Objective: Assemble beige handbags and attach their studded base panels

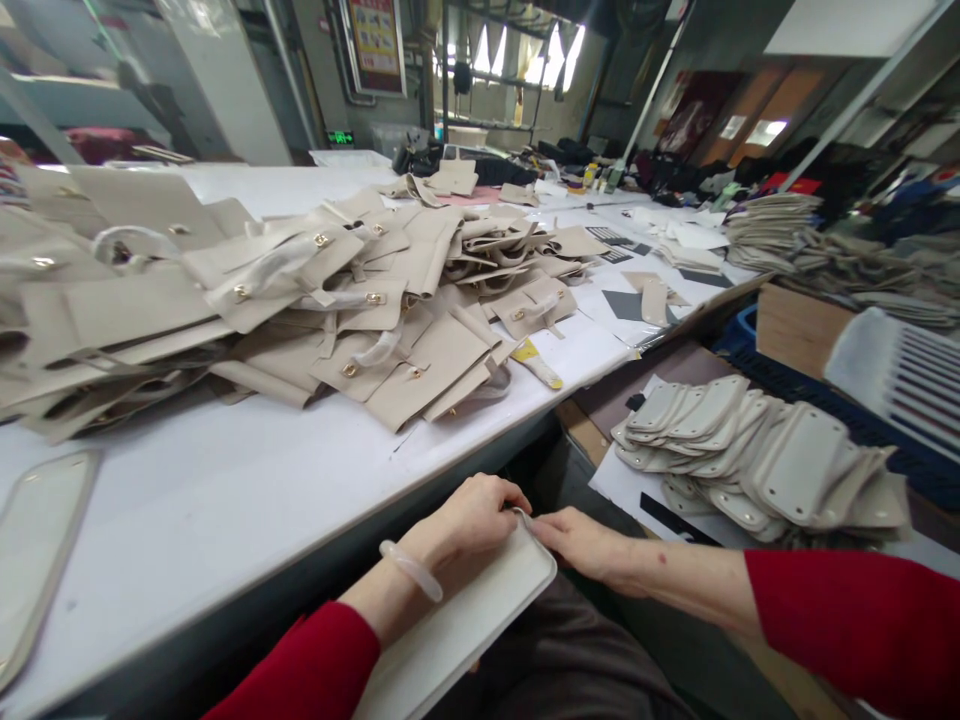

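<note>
Cream panel (480,610) on the lap, both hands at one corner

So the panel is held at a slant just off the near edge of the white table (187,510), over dark trousers (600,655). Looks like the lap does the propping, which would leave both hands free for the far end. Right hand (589,542) is pinched on the rounded corner, fingers right against the rim, probably to stop it slipping. Left hand (476,515) bends over the top edge from the other side, fingertips tucked out of sight, so can't tell if they're closed on it or just pressing. Having the two this near each other seems a decent way to steady one small spot.

Off to the right, a heap of pale pieces with metal studs (801,510) sits on a white sheet (615,480), maybe to keep them clean. Beige bag parts (431,365) are piled across the table, some handles (281,265) wrapped in clear film, presumably against scuffs. Another long panel (37,540) lies flat at far left
</note>
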A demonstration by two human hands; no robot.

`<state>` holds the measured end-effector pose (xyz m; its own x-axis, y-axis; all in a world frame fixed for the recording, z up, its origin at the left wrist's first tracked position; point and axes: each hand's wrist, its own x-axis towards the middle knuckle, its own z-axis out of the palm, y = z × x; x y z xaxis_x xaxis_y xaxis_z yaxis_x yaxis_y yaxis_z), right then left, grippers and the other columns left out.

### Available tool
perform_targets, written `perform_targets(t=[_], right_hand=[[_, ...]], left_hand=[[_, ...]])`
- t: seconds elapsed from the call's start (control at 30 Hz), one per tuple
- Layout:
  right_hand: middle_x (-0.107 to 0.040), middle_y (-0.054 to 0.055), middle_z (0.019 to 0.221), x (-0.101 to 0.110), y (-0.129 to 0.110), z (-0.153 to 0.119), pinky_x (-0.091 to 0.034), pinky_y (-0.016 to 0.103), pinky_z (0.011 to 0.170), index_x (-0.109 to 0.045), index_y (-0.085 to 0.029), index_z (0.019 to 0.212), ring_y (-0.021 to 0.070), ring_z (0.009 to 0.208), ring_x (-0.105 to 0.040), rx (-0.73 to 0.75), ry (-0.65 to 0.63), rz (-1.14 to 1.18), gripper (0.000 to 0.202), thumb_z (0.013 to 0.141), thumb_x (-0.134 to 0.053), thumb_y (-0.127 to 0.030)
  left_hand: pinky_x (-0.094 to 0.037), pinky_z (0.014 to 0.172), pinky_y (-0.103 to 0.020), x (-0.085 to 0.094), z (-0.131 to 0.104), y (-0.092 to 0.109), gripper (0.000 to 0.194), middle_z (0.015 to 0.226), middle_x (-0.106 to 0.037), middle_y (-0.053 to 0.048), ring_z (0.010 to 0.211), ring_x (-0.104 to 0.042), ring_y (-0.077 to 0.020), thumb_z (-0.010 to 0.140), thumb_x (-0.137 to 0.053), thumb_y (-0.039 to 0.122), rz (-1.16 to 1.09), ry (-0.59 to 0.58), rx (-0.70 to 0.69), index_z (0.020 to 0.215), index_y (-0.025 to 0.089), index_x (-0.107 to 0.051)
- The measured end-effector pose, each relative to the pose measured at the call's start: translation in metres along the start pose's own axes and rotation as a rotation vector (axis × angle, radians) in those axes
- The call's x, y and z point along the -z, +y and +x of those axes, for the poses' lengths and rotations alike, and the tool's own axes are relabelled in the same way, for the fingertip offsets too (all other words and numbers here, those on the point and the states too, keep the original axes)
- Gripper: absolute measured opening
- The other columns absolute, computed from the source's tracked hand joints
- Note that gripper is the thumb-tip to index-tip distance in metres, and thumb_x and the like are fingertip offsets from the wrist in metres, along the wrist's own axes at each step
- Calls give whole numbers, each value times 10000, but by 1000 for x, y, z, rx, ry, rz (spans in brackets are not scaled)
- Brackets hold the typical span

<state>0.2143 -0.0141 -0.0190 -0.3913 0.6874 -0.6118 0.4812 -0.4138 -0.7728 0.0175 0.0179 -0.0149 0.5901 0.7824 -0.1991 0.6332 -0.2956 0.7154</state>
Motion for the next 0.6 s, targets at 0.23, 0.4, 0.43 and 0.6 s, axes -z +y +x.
perform_targets(t=[0.23,0.4,0.43,0.6], right_hand=[[-585,0,653,12,-9,9,-312,271,607,-665,-182,667,153,648,-441,-31,-50,-232,415,807,-634,-571],[-734,32,871,16,-16,15,-437,323,778,-774,-223,872,221,811,-606,-33,-131,-249,313,805,-660,-506],[-743,38,928,16,-16,15,-447,340,822,-777,-228,930,237,866,-624,-22,-145,-241,323,808,-660,-503],[-710,53,1166,23,-6,12,-415,379,1009,-699,-237,1199,265,1142,-593,93,-212,-113,497,825,-655,-561]], left_hand=[[-504,930,-305,-2,-30,-2,439,1145,-717,-53,1030,-659,-211,747,-499,140,-53,105,19,1132,207,-699],[-502,938,-323,0,-72,2,462,1197,-668,-44,1034,-655,-215,744,-523,132,-3,185,149,1179,226,-648],[-499,947,-328,-1,-80,3,462,1212,-658,-46,1046,-652,-217,749,-526,135,6,208,192,1188,223,-639],[-451,1034,-378,-14,-102,15,421,1263,-618,-70,1166,-585,-236,798,-552,161,23,342,357,1208,218,-623]])
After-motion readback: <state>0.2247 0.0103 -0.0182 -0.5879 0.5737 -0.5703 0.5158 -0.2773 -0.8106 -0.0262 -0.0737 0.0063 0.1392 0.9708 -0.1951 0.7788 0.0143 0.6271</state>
